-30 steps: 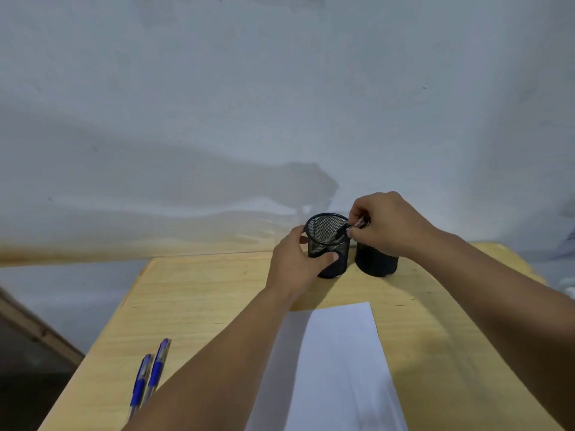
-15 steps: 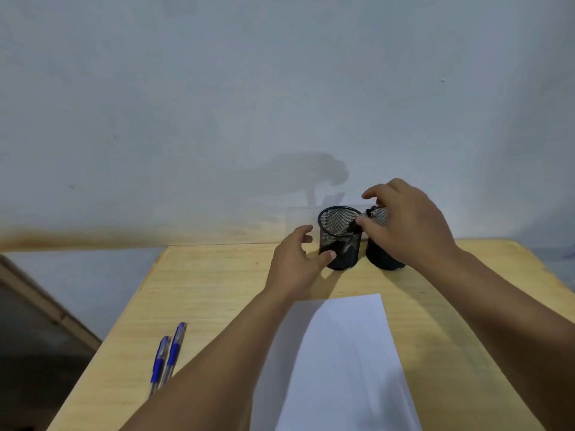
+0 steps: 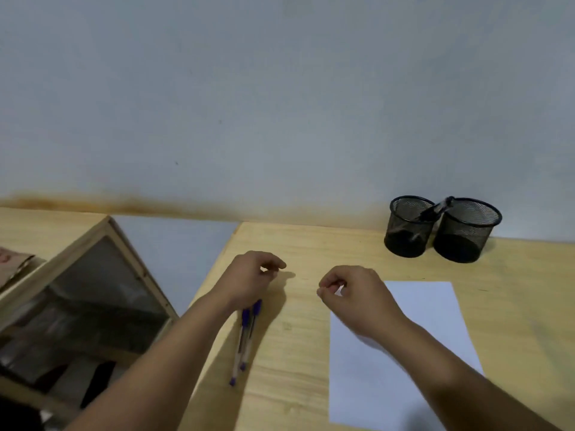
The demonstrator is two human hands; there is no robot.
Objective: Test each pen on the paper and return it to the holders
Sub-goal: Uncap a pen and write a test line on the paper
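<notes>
Two black mesh holders stand side by side at the table's back right: the left holder has a dark pen leaning on its rim, the right holder is beside it. A white paper lies in front of them. Two blue pens lie on the table near its left edge. My left hand hovers over their upper ends, fingers loosely curled, holding nothing. My right hand hangs over the paper's left edge, fingers curled, with nothing in it.
The light wooden table ends at a left edge near the pens. A wooden-framed box with a glass pane stands to the left, lower down. A pale wall rises behind the table.
Both hands left the holders and drew back toward me and to the left. The dark pen stays in the left holder. The view swung left, bringing the box into sight.
</notes>
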